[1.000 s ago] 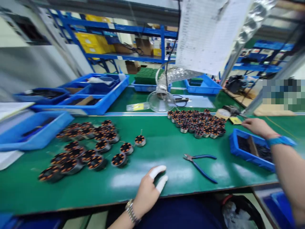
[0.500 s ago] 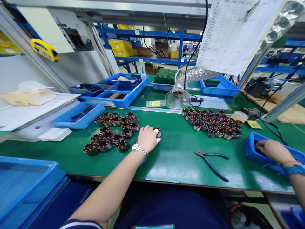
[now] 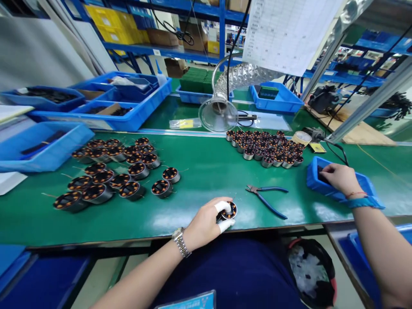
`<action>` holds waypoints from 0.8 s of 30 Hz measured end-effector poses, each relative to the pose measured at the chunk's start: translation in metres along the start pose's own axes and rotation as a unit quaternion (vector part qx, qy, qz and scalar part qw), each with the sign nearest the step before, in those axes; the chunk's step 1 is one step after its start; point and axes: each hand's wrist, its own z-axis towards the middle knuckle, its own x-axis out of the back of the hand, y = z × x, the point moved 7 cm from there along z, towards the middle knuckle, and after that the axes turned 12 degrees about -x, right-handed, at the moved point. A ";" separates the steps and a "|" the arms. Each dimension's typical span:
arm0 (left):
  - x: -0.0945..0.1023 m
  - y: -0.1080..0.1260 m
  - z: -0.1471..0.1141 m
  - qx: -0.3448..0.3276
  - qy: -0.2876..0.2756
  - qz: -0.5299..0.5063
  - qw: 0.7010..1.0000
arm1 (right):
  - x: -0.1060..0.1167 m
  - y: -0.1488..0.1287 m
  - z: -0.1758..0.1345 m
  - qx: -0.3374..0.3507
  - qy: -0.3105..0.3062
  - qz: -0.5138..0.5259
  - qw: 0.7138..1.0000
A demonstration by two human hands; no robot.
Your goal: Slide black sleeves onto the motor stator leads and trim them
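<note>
My left hand (image 3: 210,221), with white covers on the thumb and a finger, grips a small round motor stator (image 3: 230,210) with a metal rim and copper coils. It is near the table's front edge, its open face tilted up. My right hand (image 3: 340,178) reaches into a small blue bin (image 3: 362,182) holding dark parts. Its fingers are pinched together, and what is between them is hidden. Between the hands lie diagonal cutters (image 3: 267,199) with blue handles, spread apart. Two loose stators (image 3: 162,188) stand left of my left hand.
A group of stators with wire ends (image 3: 98,194) covers the left of the green table (image 3: 196,171); a denser group (image 3: 267,148) stands at the right back. Behind them are a clear funnel hood (image 3: 219,116) and a blue divided tray (image 3: 141,113). A lined waste bin (image 3: 310,272) stands below.
My left hand has brought its stator toward me, to the front edge of the table. My right hand stays in the blue bin, its fingers lifted slightly. The view has shifted right and down.
</note>
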 end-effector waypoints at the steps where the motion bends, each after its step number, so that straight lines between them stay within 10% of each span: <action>1: -0.003 -0.001 -0.002 0.020 0.012 -0.016 1.000 | 0.002 0.000 -0.001 -0.004 0.004 0.016 1.000; 10: -0.013 -0.010 0.000 0.063 -0.002 -0.064 0.996 | 0.004 -0.070 -0.085 0.041 -0.024 0.278 0.959; 15: -0.014 -0.010 0.000 0.051 -0.013 -0.083 0.995 | -0.064 -0.167 -0.187 0.050 -0.330 0.551 0.765; 18: -0.014 -0.008 0.001 0.038 -0.021 -0.095 0.995 | -0.089 -0.195 -0.214 0.001 -0.397 0.617 0.680; 24: -0.012 -0.006 0.003 0.026 -0.019 -0.102 0.994 | -0.085 -0.204 -0.212 0.004 -0.402 0.638 0.656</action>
